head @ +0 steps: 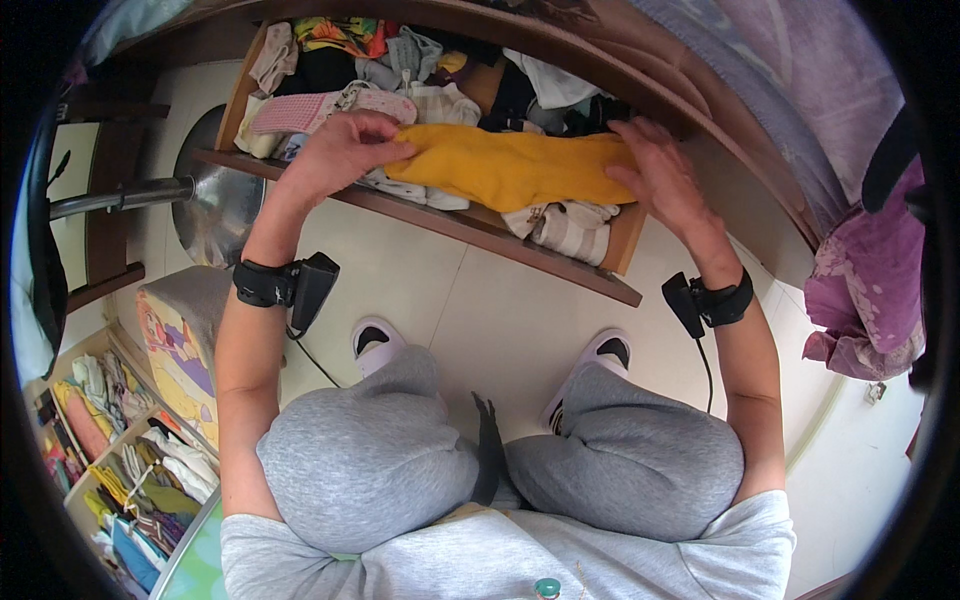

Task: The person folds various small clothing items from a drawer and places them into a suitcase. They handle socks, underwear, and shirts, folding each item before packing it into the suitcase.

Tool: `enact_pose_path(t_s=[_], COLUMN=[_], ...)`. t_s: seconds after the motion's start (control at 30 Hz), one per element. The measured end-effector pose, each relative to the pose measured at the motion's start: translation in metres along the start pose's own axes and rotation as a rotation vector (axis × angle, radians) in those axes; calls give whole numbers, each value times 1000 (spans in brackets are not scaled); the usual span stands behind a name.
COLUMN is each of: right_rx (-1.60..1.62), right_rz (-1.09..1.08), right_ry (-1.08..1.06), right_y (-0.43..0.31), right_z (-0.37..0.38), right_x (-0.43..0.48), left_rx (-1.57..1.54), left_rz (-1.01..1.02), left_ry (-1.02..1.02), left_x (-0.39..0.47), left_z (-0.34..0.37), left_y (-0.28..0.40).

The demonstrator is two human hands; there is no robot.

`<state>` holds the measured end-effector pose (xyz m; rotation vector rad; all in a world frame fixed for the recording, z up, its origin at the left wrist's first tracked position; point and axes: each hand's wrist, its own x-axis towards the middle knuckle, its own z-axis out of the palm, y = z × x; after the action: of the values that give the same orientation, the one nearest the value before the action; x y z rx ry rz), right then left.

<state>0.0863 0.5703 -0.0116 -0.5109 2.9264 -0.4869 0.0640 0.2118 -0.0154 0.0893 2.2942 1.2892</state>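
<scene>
A mustard-yellow cloth garment [510, 165], perhaps a sock, stretches across the front of an open wooden drawer [480, 234]. Its left end is pinched between the thumb and fingers of my left hand [341, 154]. At the other end, my right hand [664, 176] has its thumb on the cloth and its fingers over the upper edge. Beneath and behind the cloth lie folded socks and small garments, partly covered. A pink patterned insole-shaped piece [296, 112] rests beside my left hand. Striped rolled socks [574, 234] sit in the drawer's near right corner.
Left of the drawer is a round metal base [225, 221] with a tube. A cartoon-printed stool or box [180, 352] stands by my left arm. Compartments of folded clothes [142, 465] lie at lower left. Purple bedding [862, 277] hangs at right. Both wrists carry black strapped devices with cables.
</scene>
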Motion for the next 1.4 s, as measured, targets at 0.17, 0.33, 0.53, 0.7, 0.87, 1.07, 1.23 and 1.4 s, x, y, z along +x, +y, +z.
enact_pose_path(t_s=[0.17,0.33,0.53,0.7,0.87,1.07,1.23,1.4], right_rx=[-34,599,1126,782,644,575,830,1037], right_rz=[-57,-47,227,147,0,-39,-310,-188], right_ry=[-83,-92,-27,-154,-210,-340,-222,-95], right_y=[7,16,21,13,11,-2,-54,-100], right_z=[-1,-22,-38,-33,-30,-37,-50,-61], right_x=[3,-2,-6,-6,0,2,-8,-8], left_rx=[105,-287,-816,-1000,-1424,-946,-250,-107], left_rz=[-18,-8,97,59,-1,186,793,840], left_ry=[-38,78,-20,11,-31,139,209,33], left_x=[-1,-14,-20,-16,-22,-38,-42,-45], left_z=[7,-6,-32,-29,-12,29,69,64], left_y=[-1,3,-9,-7,11,53,98,119])
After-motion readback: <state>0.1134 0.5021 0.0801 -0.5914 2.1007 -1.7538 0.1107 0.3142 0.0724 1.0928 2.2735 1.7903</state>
